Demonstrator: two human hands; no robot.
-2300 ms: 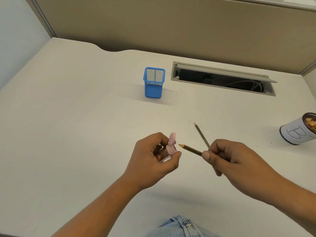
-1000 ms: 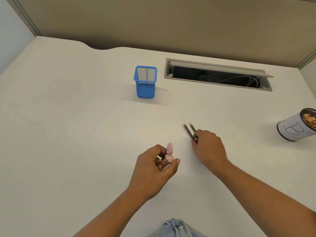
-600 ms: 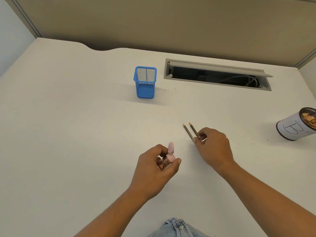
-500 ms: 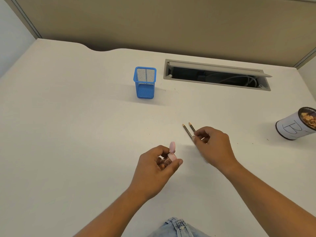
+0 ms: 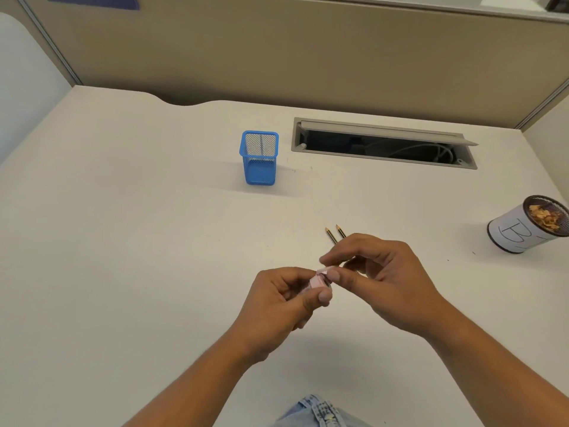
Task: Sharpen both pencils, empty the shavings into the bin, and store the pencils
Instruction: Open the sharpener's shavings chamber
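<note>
My left hand (image 5: 284, 298) is closed around a small pink sharpener (image 5: 318, 279) with a clear shavings box, low over the white desk (image 5: 123, 241). My right hand (image 5: 378, 278) pinches the sharpener's pink lid with thumb and forefinger. Two dark pencils (image 5: 335, 234) lie side by side on the desk just beyond my right hand, points toward the far side, their rear ends hidden by the hand. A blue mesh pencil holder (image 5: 260, 157) stands upright farther back. At the right edge stands a white-wrapped mesh bin (image 5: 520, 229) with shavings in it.
A cable slot with an open grey flap (image 5: 383, 143) is set into the desk behind the pencils. A beige partition wall (image 5: 277, 47) runs along the back. My jeans (image 5: 320, 411) show at the near edge.
My right hand laid the second pencil beside the first, let go, and came back to the sharpener. It now pinches the pink lid, which stands lower than before. My left hand kept its hold.
</note>
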